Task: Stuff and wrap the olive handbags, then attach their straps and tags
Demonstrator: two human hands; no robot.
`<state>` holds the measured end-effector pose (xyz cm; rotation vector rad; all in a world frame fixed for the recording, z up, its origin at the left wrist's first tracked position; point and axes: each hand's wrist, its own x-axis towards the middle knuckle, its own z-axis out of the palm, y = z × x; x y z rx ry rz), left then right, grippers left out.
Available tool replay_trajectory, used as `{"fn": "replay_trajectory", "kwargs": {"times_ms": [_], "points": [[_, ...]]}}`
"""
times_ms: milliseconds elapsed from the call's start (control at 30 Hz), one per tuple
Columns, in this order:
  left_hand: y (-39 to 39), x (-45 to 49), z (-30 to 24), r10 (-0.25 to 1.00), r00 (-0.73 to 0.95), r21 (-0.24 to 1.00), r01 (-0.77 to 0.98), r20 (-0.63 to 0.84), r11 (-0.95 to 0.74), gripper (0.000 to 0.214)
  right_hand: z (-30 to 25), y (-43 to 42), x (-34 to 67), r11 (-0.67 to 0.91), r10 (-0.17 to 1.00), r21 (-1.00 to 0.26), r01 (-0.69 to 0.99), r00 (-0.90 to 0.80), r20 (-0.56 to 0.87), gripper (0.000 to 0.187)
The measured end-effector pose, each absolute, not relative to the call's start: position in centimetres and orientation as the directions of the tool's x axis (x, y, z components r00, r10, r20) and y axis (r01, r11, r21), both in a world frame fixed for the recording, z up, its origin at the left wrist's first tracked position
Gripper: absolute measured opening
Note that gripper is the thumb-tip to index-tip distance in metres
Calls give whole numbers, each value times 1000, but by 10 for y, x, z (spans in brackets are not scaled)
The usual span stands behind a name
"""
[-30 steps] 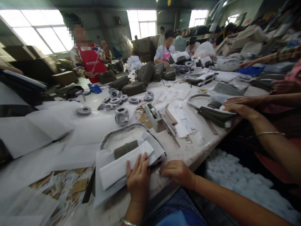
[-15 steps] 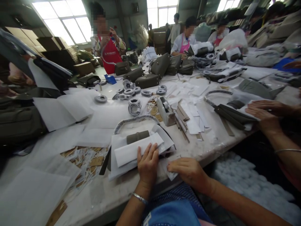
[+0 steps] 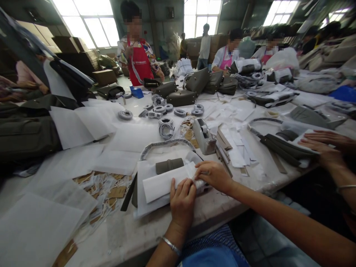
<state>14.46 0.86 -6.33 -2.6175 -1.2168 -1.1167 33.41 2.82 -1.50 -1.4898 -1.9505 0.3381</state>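
Observation:
A dark olive handbag (image 3: pixel 134 193) lies on the worktable before me, largely covered by a white wrapping sheet (image 3: pixel 140 207). Its wrapped handle (image 3: pixel 164 142) arches away from me. An olive rolled piece (image 3: pixel 169 165) rests on the sheet, with a folded white strip (image 3: pixel 158 186) just below it. My left hand (image 3: pixel 182 202) lies on the strip's near edge, fingers stretched out. At the strip's right end my right hand (image 3: pixel 213 176) is closed in a pinch over pale, crinkled material. What exactly it grips is hidden by the fingers.
A grey tape dispenser (image 3: pixel 204 137) stands beyond the bag. Wrapped coils (image 3: pixel 166 128) and olive bags (image 3: pixel 180 98) lie farther back. Loose tags (image 3: pixel 116 191) and white sheets (image 3: pixel 50 218) cover the left. A co-worker's hands (image 3: pixel 322 144) work on another bag at right.
My right hand has moved from the table edge up and left onto the strip's right end. The small white packet beneath it has left the edge. My left hand stays on the strip.

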Motion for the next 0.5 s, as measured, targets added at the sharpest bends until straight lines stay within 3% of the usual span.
{"fn": "replay_trajectory", "kwargs": {"times_ms": [267,500], "points": [[13,140,-63,615,446,249,640,651,-727,11,-15,55,339,268,961,-542,796,-263,88,20],[16,134,-60,560,526,185,602,640,-777,18,-15,69,342,246,960,-558,793,-279,27,18]]}}
